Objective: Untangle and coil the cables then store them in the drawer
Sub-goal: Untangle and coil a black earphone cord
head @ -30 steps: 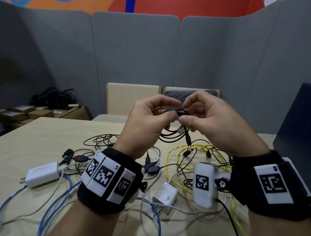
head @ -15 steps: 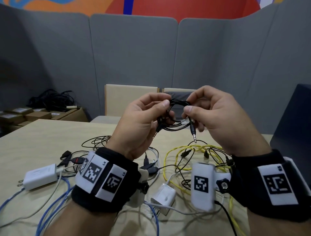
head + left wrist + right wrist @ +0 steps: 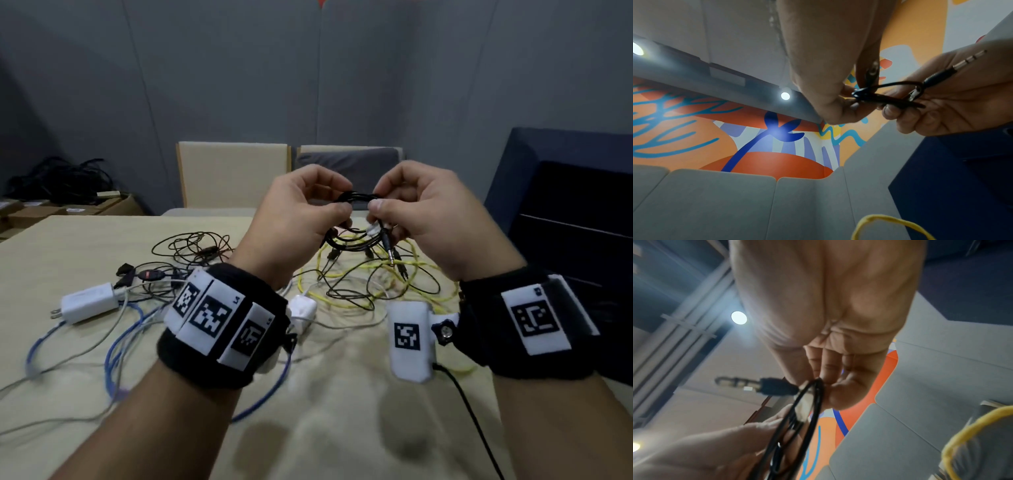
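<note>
A thin black audio cable (image 3: 356, 198), wound into a small coil, hangs in the air between both hands above the table. My left hand (image 3: 337, 202) pinches the coil's left side between thumb and fingers. My right hand (image 3: 378, 198) pinches its right side, where a white tie shows. The cable's metal jack plug (image 3: 387, 244) dangles below the right thumb. In the left wrist view the coil (image 3: 885, 100) runs from my left hand (image 3: 846, 97) to the right one, plug (image 3: 953, 66) sticking out. The right wrist view shows the same loops (image 3: 809, 410) and plug (image 3: 756, 384).
On the beige table (image 3: 342, 428) lie a yellow cable (image 3: 359, 270), thin black wires (image 3: 191, 246), blue cables (image 3: 116, 349), a white charger (image 3: 89, 301) and a white adapter (image 3: 303, 306). A dark blue cabinet (image 3: 565, 222) stands at the right. Chairs (image 3: 233, 171) are behind.
The head view has tipped down toward the table. Both hands keep the black coil between them, a little lower and closer together, with the plug still hanging by the right thumb.
</note>
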A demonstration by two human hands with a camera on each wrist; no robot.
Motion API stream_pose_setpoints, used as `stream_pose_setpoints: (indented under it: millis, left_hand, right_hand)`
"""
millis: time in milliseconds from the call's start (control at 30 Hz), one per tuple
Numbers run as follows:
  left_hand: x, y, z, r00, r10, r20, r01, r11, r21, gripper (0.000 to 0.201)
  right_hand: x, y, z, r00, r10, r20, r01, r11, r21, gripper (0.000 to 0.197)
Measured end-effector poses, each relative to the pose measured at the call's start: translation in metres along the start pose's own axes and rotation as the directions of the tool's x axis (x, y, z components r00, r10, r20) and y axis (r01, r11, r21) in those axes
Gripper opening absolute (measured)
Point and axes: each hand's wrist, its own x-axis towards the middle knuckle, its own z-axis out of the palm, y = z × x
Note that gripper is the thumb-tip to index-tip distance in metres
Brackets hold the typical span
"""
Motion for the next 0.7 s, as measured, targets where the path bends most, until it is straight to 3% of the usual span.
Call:
stream_pose_setpoints:
  millis: [267,467,700]
  left_hand:
    - [-0.053,-0.005,0.047,0.979,-0.163,0.119,0.146,0.98,0.137,0.024]
    - [-0.08,-0.04,0.093,0.894,-0.361,0.266,0.235,0.882,0.409,0.026]
    - [-0.091,-0.045,0.129,0.841,-0.428,0.332,0.096,0.721,0.687,0.016]
  right_hand:
    - [-0.066,0.027,-0.023,0.987,0.161,-0.001,-0.16,0.979,-0.129,0.019]
    - [-0.124,0.065,-0.042,0.921,0.388,-0.027,-0.388,0.911,-0.14,0.017]
    - [-0.161,0.095,-0.057,0.853,0.515,-0.083,-0.521,0.847,-0.103,0.014]
